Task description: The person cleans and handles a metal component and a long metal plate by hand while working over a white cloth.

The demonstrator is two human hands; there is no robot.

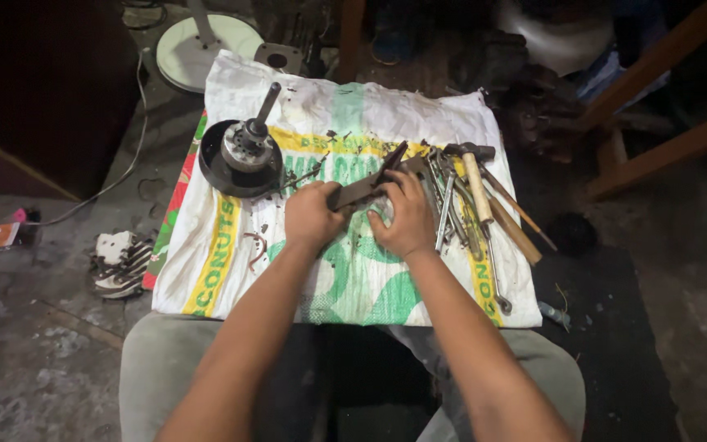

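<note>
From the head view, your 2 hands meet over a woven plastic sack [231, 254], white with green and yellow print, creased and flecked with rusty grit. Your left hand [311, 214] is curled tight, fingers wrapped around the near end of a dark metal tool [367, 187], long, flat and angular, dull and greasy-looking. Your right hand [407, 214] lies over the same tool from the other side, fingers bent and pressing on it, thumb tucked toward your left hand. The tool runs from between your hands up and away, its far tip pointing past your right knuckles; what sort of tool it is, you cannot tell from here.

Beyond your left hand sits a round black disc [216, 168] with a grey metal hub and a short shaft [267, 104] sticking up at a tilt. Just beside your right hand lies a crowded heap of spanners [447, 213], thin, silvery and overlapping, touching the tool's far end. Past them rests a hammer [476, 184] with a pale wooden handle, then another wooden handle [515, 231]. Well left of your left hand, on the grimy concrete floor [26, 344], lies a worn sandal [119, 262].
</note>
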